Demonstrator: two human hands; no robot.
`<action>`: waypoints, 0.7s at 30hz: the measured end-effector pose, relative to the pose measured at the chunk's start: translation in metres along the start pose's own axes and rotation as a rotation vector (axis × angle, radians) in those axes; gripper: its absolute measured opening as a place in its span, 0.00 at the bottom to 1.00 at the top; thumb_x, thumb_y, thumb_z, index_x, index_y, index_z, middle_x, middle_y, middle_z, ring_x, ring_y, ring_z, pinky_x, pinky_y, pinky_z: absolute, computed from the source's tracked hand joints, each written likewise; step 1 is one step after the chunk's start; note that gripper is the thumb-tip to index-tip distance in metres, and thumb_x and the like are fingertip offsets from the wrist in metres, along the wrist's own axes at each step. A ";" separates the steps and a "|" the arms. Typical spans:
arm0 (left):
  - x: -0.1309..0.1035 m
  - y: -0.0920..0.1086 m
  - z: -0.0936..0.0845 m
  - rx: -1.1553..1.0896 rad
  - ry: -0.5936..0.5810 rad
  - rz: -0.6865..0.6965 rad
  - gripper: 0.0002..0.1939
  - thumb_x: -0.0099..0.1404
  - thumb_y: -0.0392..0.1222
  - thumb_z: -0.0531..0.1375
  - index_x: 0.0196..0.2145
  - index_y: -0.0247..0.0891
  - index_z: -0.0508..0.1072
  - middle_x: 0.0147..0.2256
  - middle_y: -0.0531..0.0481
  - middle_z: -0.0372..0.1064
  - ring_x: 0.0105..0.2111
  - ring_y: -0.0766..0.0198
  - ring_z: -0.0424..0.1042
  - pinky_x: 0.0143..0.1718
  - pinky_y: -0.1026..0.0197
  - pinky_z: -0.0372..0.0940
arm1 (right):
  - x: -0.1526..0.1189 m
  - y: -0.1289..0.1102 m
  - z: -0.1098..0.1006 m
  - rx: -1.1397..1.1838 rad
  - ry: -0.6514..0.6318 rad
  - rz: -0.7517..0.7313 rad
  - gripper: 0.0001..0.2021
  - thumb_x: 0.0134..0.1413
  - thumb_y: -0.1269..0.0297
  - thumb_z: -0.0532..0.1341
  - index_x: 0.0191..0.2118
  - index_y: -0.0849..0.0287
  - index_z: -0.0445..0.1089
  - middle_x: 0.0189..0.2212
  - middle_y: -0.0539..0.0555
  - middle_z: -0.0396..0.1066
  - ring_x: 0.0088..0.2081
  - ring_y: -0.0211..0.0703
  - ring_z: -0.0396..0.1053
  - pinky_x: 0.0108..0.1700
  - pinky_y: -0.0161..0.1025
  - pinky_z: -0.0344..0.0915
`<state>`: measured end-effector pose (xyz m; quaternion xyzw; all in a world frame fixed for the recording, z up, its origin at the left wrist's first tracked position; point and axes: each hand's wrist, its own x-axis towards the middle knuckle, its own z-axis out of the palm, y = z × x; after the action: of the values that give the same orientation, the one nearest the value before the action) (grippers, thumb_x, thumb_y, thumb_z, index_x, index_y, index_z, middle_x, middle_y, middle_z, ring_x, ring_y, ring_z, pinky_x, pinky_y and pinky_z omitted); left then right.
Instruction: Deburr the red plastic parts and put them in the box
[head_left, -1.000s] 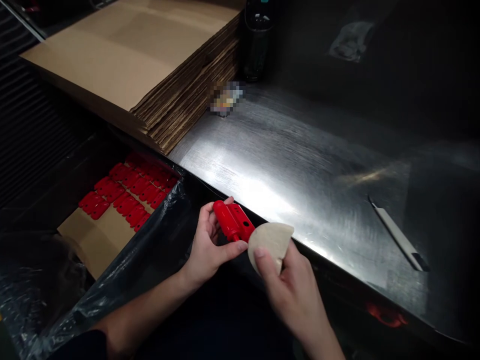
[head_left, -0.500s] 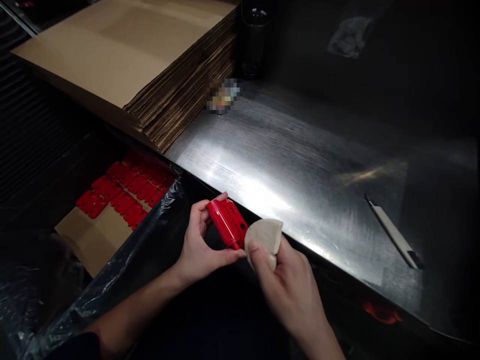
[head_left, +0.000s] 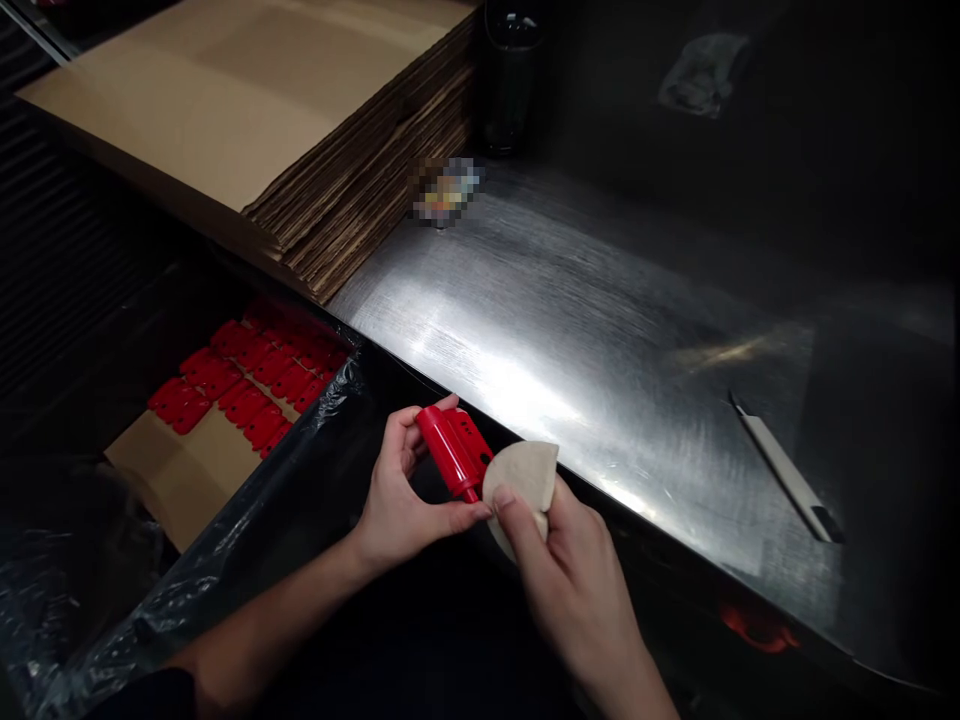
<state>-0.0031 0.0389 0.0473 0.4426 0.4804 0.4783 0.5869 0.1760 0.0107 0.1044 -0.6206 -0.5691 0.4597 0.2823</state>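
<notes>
Near the table's front edge, my left hand (head_left: 405, 490) is closed on a glossy red plastic part (head_left: 448, 448). The part has a rounded barrel, a flat side with small dark holes and a short peg at its lower end. My right hand (head_left: 574, 560) pinches a folded beige cloth pad (head_left: 525, 478), thumb on top. The pad lies against the lower right side of the red part and covers some of it. My left thumb reaches to the peg beside the pad.
A tall stack of cardboard sheets (head_left: 195, 90) stands at the back left of the metal table (head_left: 480, 330). A pen-like cutter (head_left: 787, 470) lies at the right. Below left, a plastic-lined box holds cardboard (head_left: 180, 480) with several red parts (head_left: 214, 372). A dark container (head_left: 510, 80) stands behind.
The pad and my right hand have shifted slightly left along the red part. Both hands keep their hold, and the red part sits slightly lower in view.
</notes>
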 end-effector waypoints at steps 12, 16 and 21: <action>0.002 -0.006 0.004 -0.024 -0.057 0.066 0.49 0.50 0.46 0.83 0.60 0.47 0.60 0.72 0.33 0.61 0.66 0.42 0.70 0.64 0.40 0.69 | -0.001 0.004 -0.005 -0.074 0.098 -0.031 0.17 0.74 0.52 0.56 0.34 0.53 0.69 0.23 0.45 0.72 0.22 0.39 0.68 0.24 0.34 0.61; 0.001 -0.010 0.003 0.022 -0.045 0.061 0.49 0.49 0.45 0.83 0.60 0.47 0.60 0.72 0.32 0.61 0.66 0.41 0.70 0.67 0.36 0.65 | 0.001 0.002 -0.002 -0.088 0.137 -0.025 0.17 0.74 0.53 0.56 0.32 0.53 0.66 0.21 0.44 0.69 0.21 0.38 0.66 0.24 0.34 0.59; 0.000 -0.011 0.000 0.023 -0.044 0.056 0.49 0.49 0.46 0.83 0.60 0.47 0.60 0.71 0.31 0.62 0.67 0.40 0.69 0.67 0.35 0.65 | 0.004 0.003 0.000 -0.069 0.098 -0.009 0.17 0.74 0.52 0.56 0.33 0.53 0.68 0.22 0.44 0.71 0.22 0.39 0.68 0.24 0.34 0.60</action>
<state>-0.0019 0.0368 0.0361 0.4729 0.4604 0.4791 0.5787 0.1775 0.0137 0.1006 -0.6492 -0.5729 0.4075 0.2904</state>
